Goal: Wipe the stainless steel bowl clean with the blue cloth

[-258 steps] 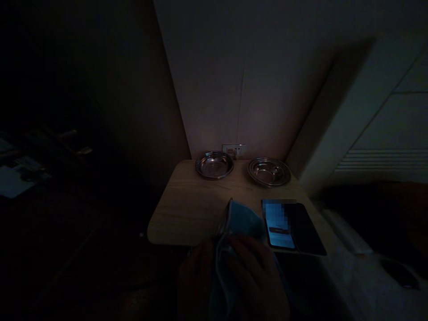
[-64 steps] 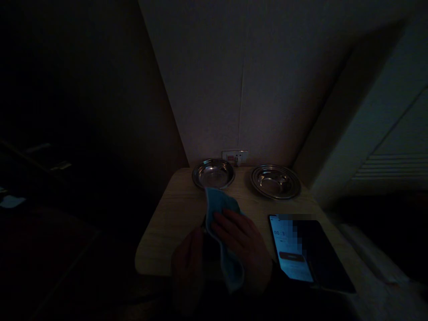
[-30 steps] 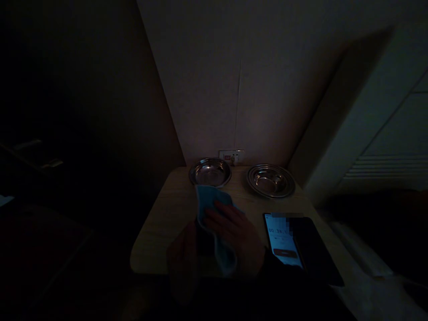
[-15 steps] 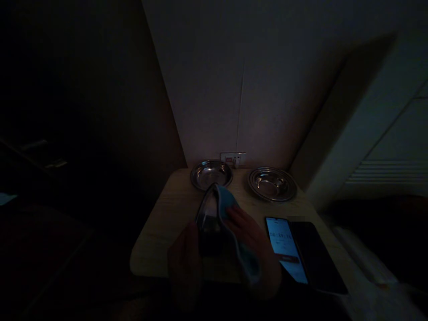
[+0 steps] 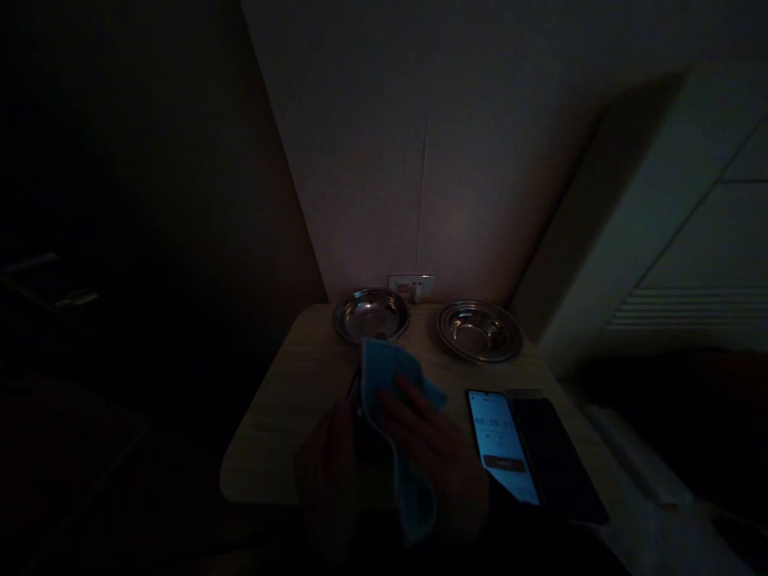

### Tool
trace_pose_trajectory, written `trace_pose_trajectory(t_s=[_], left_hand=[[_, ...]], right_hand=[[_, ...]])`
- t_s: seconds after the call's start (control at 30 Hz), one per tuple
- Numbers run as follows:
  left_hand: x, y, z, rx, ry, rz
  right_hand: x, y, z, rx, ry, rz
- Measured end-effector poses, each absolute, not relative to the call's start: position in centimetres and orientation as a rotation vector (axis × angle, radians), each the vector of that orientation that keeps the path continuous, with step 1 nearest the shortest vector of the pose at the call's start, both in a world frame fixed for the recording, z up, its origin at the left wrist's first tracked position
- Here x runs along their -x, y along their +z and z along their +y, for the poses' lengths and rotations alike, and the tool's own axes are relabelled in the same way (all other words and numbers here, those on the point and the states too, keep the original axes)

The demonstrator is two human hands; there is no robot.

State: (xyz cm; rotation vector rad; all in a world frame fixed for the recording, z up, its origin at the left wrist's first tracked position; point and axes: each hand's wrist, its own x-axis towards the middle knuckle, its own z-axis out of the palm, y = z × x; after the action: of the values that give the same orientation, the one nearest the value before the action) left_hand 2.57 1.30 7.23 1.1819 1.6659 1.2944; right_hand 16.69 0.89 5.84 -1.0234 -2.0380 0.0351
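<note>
In dim light, my left hand (image 5: 327,468) is closed on the near left edge of a tilted metal bowl (image 5: 356,395). Most of that bowl lies hidden behind a blue cloth (image 5: 387,366). My right hand (image 5: 435,444) presses the cloth against the bowl, fingers over the fabric, and a loose end hangs down below the palm. Just beyond, a shallow steel bowl (image 5: 370,316) sits on the wooden table (image 5: 282,416). Further right on the table rests a second steel dish, apparently several nested together (image 5: 480,332).
A lit phone (image 5: 501,436) showing a timer lies right of my right hand, beside a dark flat case (image 5: 558,456). Behind the table, the wall carries a socket (image 5: 411,286) with a plug in it. A pale panel (image 5: 606,216) rises at the right.
My right hand has moved the cloth left across the bowl, covering its inside, which showed before. The left hand keeps its hold. The view has shifted slightly.
</note>
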Motion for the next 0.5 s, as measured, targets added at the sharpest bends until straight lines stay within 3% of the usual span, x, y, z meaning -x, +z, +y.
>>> trace_pose_trajectory(t_s=[0.3,0.5], left_hand=[[-2.5,6.5,1.3,-1.124,1.266,1.64],[-2.5,7.3,0.7,-0.958,1.331,1.831]], right_hand=[[-16.6,5.4,1.5,0.958,0.117,-2.058],[-18.7,6.3,3.5,1.288,0.598,-1.385]])
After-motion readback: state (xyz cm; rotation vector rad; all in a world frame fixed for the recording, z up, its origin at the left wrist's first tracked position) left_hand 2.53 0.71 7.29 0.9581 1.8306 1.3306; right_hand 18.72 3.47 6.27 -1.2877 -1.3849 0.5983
